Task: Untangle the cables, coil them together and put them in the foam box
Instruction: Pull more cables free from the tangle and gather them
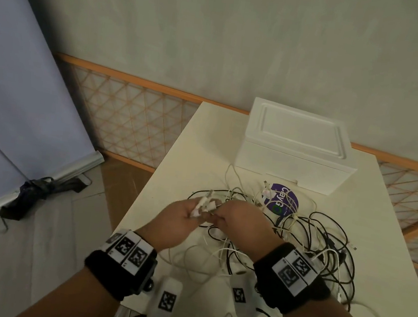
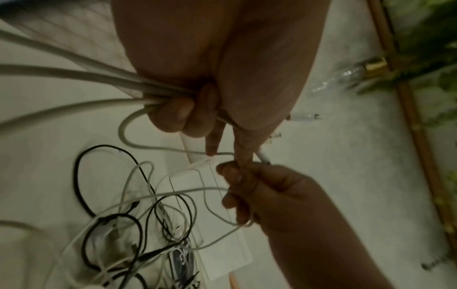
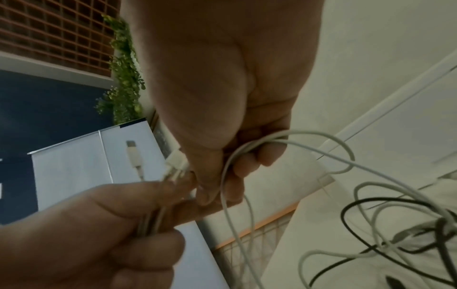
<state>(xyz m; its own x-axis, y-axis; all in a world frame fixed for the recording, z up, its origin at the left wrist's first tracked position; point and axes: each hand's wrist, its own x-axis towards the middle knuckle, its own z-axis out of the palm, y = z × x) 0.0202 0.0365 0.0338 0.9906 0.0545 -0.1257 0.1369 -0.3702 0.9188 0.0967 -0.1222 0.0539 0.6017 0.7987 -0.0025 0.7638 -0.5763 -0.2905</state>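
A closed white foam box (image 1: 297,148) stands at the far side of the white table (image 1: 173,159). In front of it lies a tangle of black and white cables (image 1: 306,240). My left hand (image 1: 202,209) grips a bundle of several white cables (image 2: 94,78), their white plugs (image 3: 175,162) sticking out past the fingertips. My right hand (image 1: 218,214) meets it fingertip to fingertip above the tangle's left edge. It holds a loop of thin white cable (image 3: 237,156) in its curled fingers (image 3: 267,156), and that cable trails down into the tangle.
A round purple sticker (image 1: 281,198) lies under the cables near the box. Two white tagged devices (image 1: 166,299) sit by the near table edge. A pale roll-up screen (image 1: 10,105) leans at the left, and a lattice fence (image 1: 133,121) runs behind the table.
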